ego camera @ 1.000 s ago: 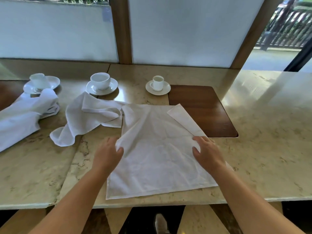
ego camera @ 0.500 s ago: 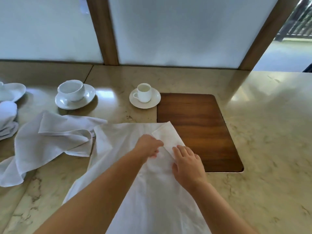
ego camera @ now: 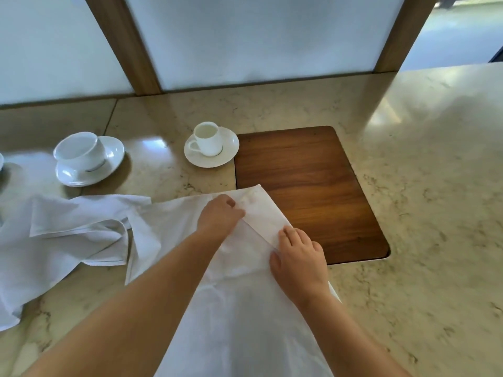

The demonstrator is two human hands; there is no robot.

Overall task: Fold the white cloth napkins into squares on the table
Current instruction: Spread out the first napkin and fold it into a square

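Note:
A white cloth napkin [ego camera: 239, 308] lies spread on the marble table [ego camera: 422, 213] in front of me. Its far right corner is folded over into a triangular flap [ego camera: 258, 213]. My left hand [ego camera: 219, 214] pinches the inner edge of that flap with fingers closed on the cloth. My right hand [ego camera: 298, 258] rests flat on the napkin at the flap's near end, fingers spread, pressing it down. A second white napkin [ego camera: 68, 229] lies crumpled to the left, partly overlapping the first one's left edge.
A dark wooden inlay [ego camera: 313, 191] sits just right of the flap. A small cup on a saucer [ego camera: 211, 146] stands behind the napkin. A wider cup on a saucer [ego camera: 87, 157] stands further left. Frosted panels with wooden posts back the table.
My hands moved from the napkin's side edges up to the folded corner flap. My left hand closed on the flap's edge. The view leaned forward and closer to the table.

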